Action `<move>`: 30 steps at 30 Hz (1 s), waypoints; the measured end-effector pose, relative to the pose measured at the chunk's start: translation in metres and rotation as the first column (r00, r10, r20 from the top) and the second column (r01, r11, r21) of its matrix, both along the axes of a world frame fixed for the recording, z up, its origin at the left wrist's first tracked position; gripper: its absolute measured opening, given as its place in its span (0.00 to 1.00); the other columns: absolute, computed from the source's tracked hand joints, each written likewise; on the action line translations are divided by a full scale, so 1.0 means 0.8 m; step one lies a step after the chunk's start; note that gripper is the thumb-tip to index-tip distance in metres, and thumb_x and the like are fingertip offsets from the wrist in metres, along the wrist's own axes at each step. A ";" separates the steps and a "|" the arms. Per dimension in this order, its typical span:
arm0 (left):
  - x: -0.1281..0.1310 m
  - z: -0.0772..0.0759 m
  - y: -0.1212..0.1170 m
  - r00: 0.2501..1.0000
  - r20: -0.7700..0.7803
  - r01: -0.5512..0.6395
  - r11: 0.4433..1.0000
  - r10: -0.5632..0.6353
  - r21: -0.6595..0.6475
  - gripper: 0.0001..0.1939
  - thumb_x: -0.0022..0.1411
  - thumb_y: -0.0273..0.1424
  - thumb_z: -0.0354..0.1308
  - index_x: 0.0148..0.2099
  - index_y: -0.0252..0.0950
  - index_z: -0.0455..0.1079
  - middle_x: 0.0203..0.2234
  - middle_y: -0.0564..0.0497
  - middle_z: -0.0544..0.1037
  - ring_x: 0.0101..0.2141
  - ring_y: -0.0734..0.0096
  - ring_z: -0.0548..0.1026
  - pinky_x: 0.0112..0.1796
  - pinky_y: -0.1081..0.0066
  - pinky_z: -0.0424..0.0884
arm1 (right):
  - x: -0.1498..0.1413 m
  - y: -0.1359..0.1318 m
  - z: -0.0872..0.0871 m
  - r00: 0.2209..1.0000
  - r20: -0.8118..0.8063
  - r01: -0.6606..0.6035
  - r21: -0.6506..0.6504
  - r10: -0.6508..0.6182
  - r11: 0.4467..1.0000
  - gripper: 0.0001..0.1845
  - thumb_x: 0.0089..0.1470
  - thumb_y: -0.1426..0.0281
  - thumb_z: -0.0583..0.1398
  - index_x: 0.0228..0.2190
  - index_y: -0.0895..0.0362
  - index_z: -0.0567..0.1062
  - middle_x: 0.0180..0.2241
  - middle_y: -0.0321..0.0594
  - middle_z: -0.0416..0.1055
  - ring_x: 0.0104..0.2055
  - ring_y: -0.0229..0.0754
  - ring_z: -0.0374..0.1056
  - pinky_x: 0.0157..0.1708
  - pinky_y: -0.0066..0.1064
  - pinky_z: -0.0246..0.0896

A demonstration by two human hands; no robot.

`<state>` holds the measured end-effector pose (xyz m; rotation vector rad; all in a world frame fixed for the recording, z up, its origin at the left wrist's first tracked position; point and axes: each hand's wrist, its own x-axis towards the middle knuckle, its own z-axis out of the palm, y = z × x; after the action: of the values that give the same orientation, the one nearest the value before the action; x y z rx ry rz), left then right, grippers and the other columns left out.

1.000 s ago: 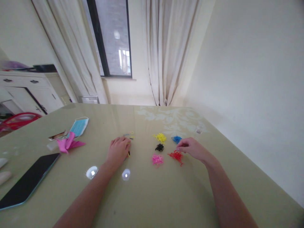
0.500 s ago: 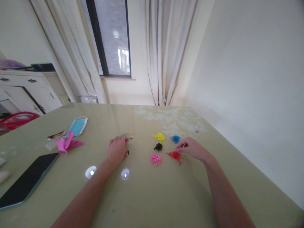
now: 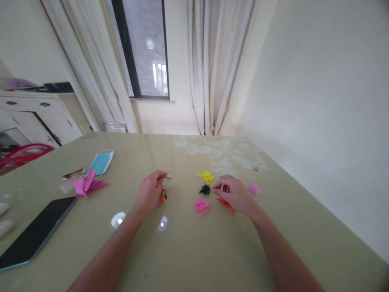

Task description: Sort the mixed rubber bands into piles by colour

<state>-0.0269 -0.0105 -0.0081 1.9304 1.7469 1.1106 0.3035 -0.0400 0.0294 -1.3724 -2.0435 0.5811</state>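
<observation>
Small rubber bands lie sorted by colour in loose piles: yellow [image 3: 206,177], black [image 3: 205,190], pink [image 3: 202,206], red [image 3: 226,204] and blue [image 3: 227,176]. My right hand [image 3: 235,194] covers part of the red and blue piles, its thumb and forefinger pinched beside the black pile. Any band in that pinch is too small to see. On the left, my left hand [image 3: 148,190] pinches at its fingertips near a few scattered bands [image 3: 170,176]; what it holds is unclear. A mixed-colour pile [image 3: 163,196] is partly hidden beneath that hand.
A round pink item [image 3: 254,190] is right of my right hand. Leftward on the glossy table [image 3: 194,251] are a pink folded-paper figure [image 3: 88,184], a blue face mask [image 3: 101,163], a small packet [image 3: 73,173] and a dark tablet [image 3: 39,229]. A wall rises along the right.
My right hand has moved left from the red pile toward the black one, and the round pink item now shows. My left hand has lifted slightly into a pinch, uncovering more of the mixed pile.
</observation>
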 end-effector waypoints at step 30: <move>0.070 0.032 -0.065 0.763 0.531 0.347 0.926 -0.369 0.147 0.07 0.58 0.34 0.73 0.34 0.37 0.82 0.28 0.50 0.85 0.31 0.69 0.83 0.36 0.72 0.80 | -0.088 -0.048 -0.007 0.935 -0.317 -0.174 -0.015 0.160 0.985 0.12 0.65 0.60 0.67 0.35 0.56 0.84 0.28 0.36 0.75 0.28 0.37 0.65 0.30 0.30 0.57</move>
<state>0.0293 -0.0626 0.0178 1.6347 0.9996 1.3778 0.2328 -0.0786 0.0235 -1.0544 -1.9035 0.8649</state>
